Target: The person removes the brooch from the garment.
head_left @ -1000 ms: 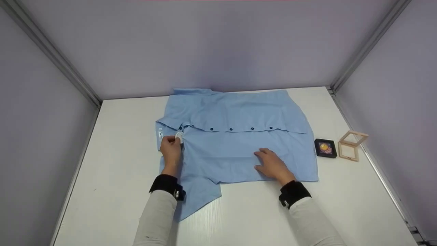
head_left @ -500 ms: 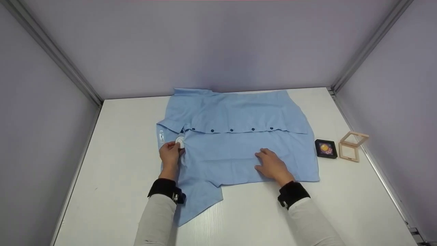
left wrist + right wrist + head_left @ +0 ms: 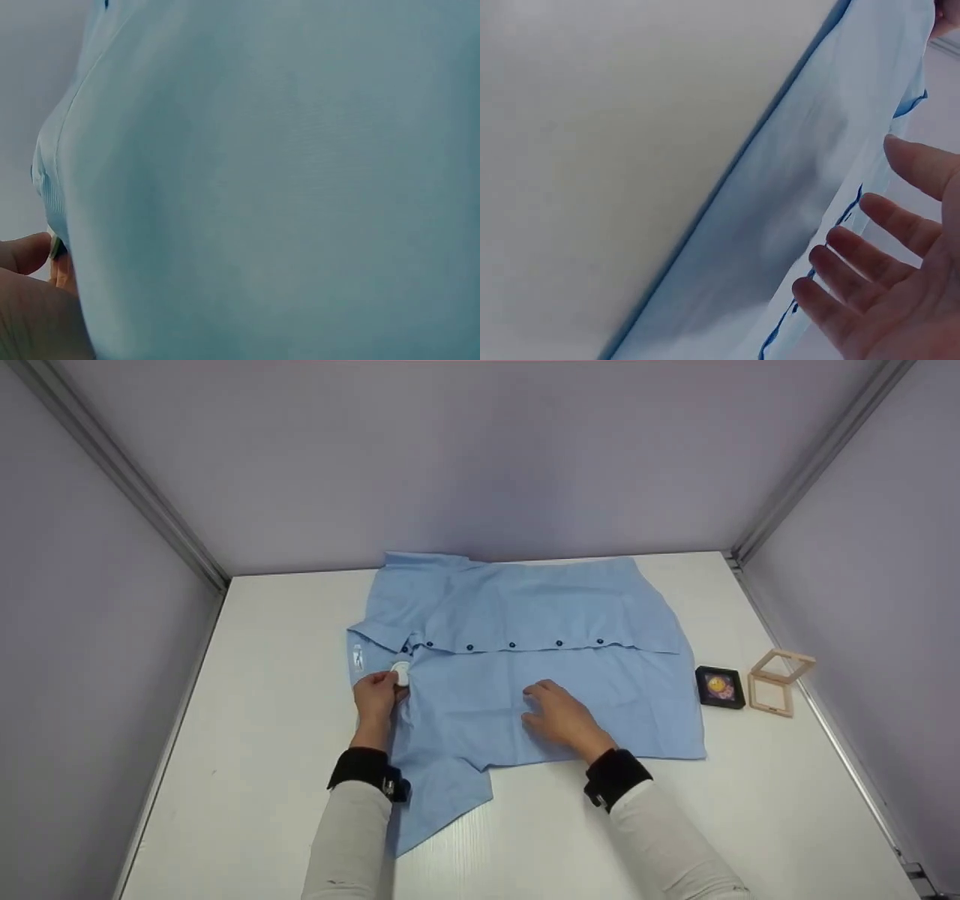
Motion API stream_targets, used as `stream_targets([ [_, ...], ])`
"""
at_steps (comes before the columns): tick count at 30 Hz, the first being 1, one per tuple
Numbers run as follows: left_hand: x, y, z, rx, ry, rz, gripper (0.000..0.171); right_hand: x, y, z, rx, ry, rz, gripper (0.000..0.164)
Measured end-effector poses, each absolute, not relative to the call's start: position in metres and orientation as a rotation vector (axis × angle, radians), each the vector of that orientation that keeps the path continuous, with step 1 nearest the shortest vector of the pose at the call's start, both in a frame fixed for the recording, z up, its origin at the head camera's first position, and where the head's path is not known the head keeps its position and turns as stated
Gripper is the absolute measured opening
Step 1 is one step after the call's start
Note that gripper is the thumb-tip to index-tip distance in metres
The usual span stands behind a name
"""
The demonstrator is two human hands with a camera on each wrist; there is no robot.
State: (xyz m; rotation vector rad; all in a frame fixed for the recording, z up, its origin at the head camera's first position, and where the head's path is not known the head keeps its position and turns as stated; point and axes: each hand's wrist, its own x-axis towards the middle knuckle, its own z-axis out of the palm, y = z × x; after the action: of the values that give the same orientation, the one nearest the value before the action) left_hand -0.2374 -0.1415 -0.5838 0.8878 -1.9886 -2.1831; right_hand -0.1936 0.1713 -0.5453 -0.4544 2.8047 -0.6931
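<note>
A light blue short-sleeved shirt (image 3: pixel 585 705) with dark buttons is spread flat, its collar end at the left. My left hand (image 3: pixel 375 701) pinches a small white disc-like piece (image 3: pixel 401 673) at the shirt's collar end; what it is cannot be made out. In the left wrist view, fabric covers most of the picture, and only the thumb and some fingers of the left hand (image 3: pixel 37 300) show. Over the lower half of the shirt is my right hand (image 3: pixel 562 716), its fingers extended. The right wrist view shows the right hand (image 3: pixel 907 255) with spread fingers, holding nothing.
A small black square frame (image 3: pixel 720 687) with a yellow and pink picture lies right of the shirt. Beside it a light wooden hinged frame (image 3: pixel 771 697) stands unfolded. Grey panels (image 3: pixel 480 457) wall in the white table (image 3: pixel 262 780) at the back and sides.
My left hand has moved slightly toward me with the white piece, then stayed nearly still. My right hand has shifted left across the shirt in the last half second.
</note>
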Motion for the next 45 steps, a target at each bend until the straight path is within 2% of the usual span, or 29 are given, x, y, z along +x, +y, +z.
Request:
stream_targets([
  [8,-0.235,-0.144,-0.582,0.903,-1.976,-2.242,0.025,-0.199,0.123,-0.545,-0.750,2.691,-0.746,0.043],
  [18,-0.235,-0.143,-0.587,0.851,-1.941,-2.280,0.022,-0.210,0.072,-0.545,-0.887,2.634,-0.732,0.042],
  [33,-0.237,-0.152,-0.588,0.763,-1.958,-2.323,0.021,-0.224,0.024,-0.548,-0.875,2.665,-0.655,0.051],
  [45,-0.236,-0.153,-0.583,0.732,-2.046,-2.290,0.015,-0.220,0.013,-0.546,-0.784,2.691,-0.619,0.055],
])
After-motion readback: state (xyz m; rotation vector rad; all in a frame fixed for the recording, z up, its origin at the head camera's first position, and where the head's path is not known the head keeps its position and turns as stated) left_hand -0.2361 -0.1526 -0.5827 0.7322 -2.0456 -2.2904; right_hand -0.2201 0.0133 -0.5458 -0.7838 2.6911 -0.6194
